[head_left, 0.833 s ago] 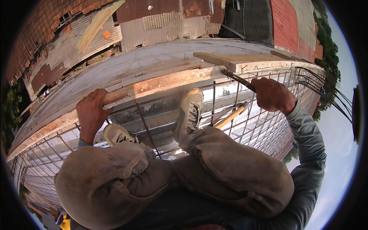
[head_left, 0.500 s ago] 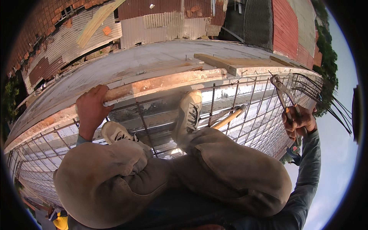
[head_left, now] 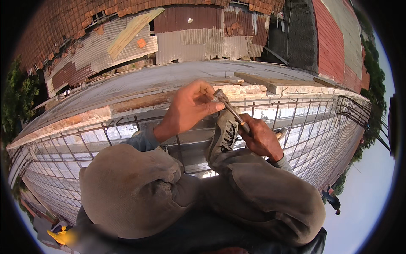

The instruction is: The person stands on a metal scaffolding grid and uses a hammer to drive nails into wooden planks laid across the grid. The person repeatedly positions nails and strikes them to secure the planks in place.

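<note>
My right hand (head_left: 261,137) is wrapped round the handles of metal pincers (head_left: 229,105), whose jaws point up and left above my shoe (head_left: 224,134). My left hand (head_left: 182,111) is beside the jaws, fingers curled and thumb reaching toward them. Whatever its fingertips pinch there is too small to make out. Under both hands runs a grid of steel rebar (head_left: 177,146). Past my right hand shows the end of a hammer (head_left: 281,133); its handle is hidden.
Along the far side of the rebar lies a timber edge board (head_left: 146,100) with a grey deck (head_left: 139,86) beyond. Planks (head_left: 292,80) lie at the right. Rusty corrugated roofs (head_left: 190,42) are farther off. Another person (head_left: 332,200) is at the lower right.
My left hand has let go of the timber board and moved right to the pincers' jaws. My right hand has brought the pincers in from the far right to above my shoe.
</note>
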The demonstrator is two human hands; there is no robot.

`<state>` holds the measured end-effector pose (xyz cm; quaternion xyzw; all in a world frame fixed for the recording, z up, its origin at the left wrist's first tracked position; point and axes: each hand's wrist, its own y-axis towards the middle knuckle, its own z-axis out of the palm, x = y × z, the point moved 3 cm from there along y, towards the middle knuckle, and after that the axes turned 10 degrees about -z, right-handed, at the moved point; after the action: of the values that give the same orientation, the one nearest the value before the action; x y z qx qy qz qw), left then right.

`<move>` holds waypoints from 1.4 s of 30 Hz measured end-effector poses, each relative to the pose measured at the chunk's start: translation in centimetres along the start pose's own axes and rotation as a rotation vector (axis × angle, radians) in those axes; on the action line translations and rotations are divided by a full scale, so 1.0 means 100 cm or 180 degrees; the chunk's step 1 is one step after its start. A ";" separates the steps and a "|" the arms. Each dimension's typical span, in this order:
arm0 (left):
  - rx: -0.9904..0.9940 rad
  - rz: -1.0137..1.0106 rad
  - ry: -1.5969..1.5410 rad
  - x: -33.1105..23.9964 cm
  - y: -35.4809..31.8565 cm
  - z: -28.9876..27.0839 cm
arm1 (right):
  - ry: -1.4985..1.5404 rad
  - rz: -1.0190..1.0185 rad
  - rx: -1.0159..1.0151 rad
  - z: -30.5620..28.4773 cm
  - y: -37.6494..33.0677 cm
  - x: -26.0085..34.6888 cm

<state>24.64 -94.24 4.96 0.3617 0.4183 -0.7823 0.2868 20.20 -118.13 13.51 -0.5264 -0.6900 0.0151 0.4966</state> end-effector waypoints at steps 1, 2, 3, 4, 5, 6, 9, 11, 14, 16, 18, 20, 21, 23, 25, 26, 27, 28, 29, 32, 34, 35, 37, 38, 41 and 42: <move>-0.0183 0.0009 0.0018 0.004 0.001 0.003 | 0.0220 0.0106 0.0034 0.006 0.006 0.003; -0.0370 0.0020 0.0032 0.006 0.000 0.000 | 0.0437 0.0210 0.0077 0.012 0.012 0.006; -0.0508 -0.0065 0.0093 0.008 -0.003 -0.009 | 0.0392 0.0078 0.0131 0.018 0.019 0.002; -0.0559 -0.0082 0.0165 0.006 -0.006 -0.011 | 0.0339 0.0018 0.0133 0.019 0.022 0.003; -0.0605 -0.0101 0.0237 0.003 -0.009 -0.013 | 0.0286 -0.0039 0.0131 0.020 0.026 0.004; -0.0642 -0.0122 0.0310 0.001 -0.012 -0.016 | 0.0236 -0.0091 0.0123 0.020 0.029 0.006; -0.0784 0.0028 0.0651 0.002 -0.013 -0.021 | 0.0341 -0.0030 0.0238 0.019 0.034 0.007; -0.0903 0.0021 0.0693 0.004 -0.017 -0.025 | 0.0562 -0.0073 0.0328 0.016 0.032 0.007; -0.0982 0.0146 0.1005 0.000 -0.029 -0.037 | 0.1061 -0.0061 0.0590 0.013 0.023 0.002; -0.1000 0.0094 0.1225 -0.008 -0.034 -0.046 | 0.1260 0.0356 0.0640 -0.004 0.003 0.002; -0.1054 -0.0166 0.1312 0.001 -0.032 -0.058 | 0.1771 0.0871 0.0450 -0.010 -0.026 -0.017; -0.1014 0.0055 0.1452 -0.009 -0.030 -0.068 | 0.1952 0.1066 -0.0695 -0.014 -0.065 -0.026; -0.1029 0.0155 0.1489 -0.010 -0.032 -0.073 | 0.1920 0.1324 -0.1111 -0.014 -0.083 -0.035; -0.1051 -0.0072 0.1285 -0.010 -0.030 -0.087 | 0.1639 0.1535 -0.2124 0.002 -0.127 -0.077; -0.1038 -0.0160 0.1273 -0.011 -0.024 -0.102 | 0.1346 0.1585 -0.2824 0.039 -0.195 -0.157; -0.1130 -0.0184 0.1410 -0.019 -0.032 -0.113 | 0.1371 0.1639 -0.2827 0.055 -0.216 -0.196; -0.1115 -0.0170 0.1506 -0.020 -0.030 -0.122 | 0.1372 0.1854 -0.2865 0.071 -0.233 -0.217; -0.1127 -0.0203 0.1709 -0.023 -0.028 -0.130 | 0.1437 0.2100 -0.2894 0.083 -0.233 -0.224; -0.1087 -0.0227 0.1899 -0.024 -0.023 -0.134 | 0.1472 0.2350 -0.2964 0.096 -0.238 -0.227; -0.0953 -0.0526 0.2030 -0.022 -0.009 -0.152 | 0.1553 0.2816 -0.3107 0.124 -0.236 -0.233; -0.0859 -0.0722 0.2064 -0.020 0.000 -0.164 | 0.1580 0.2959 -0.3151 0.132 -0.229 -0.237; -0.0813 -0.0780 0.2127 -0.020 0.005 -0.169 | 0.1576 0.3002 -0.3191 0.135 -0.226 -0.237; -0.0655 -0.0898 0.2248 -0.019 0.015 -0.179 | 0.1582 0.3083 -0.3221 0.138 -0.220 -0.238; -0.0543 -0.0955 0.2305 -0.018 0.021 -0.184 | 0.1587 0.3104 -0.3228 0.140 -0.217 -0.239; -0.0257 -0.1198 0.2450 -0.009 0.039 -0.194 | 0.1591 0.3182 -0.3245 0.141 -0.211 -0.238; -0.0168 -0.1290 0.2496 -0.005 0.044 -0.197 | 0.1595 0.3186 -0.3231 0.143 -0.207 -0.239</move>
<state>34.60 -79.35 -4.26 0.5344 0.5777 -0.6154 -0.0437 -5.70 -137.86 1.53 -0.9287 -0.1572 -0.2010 0.2690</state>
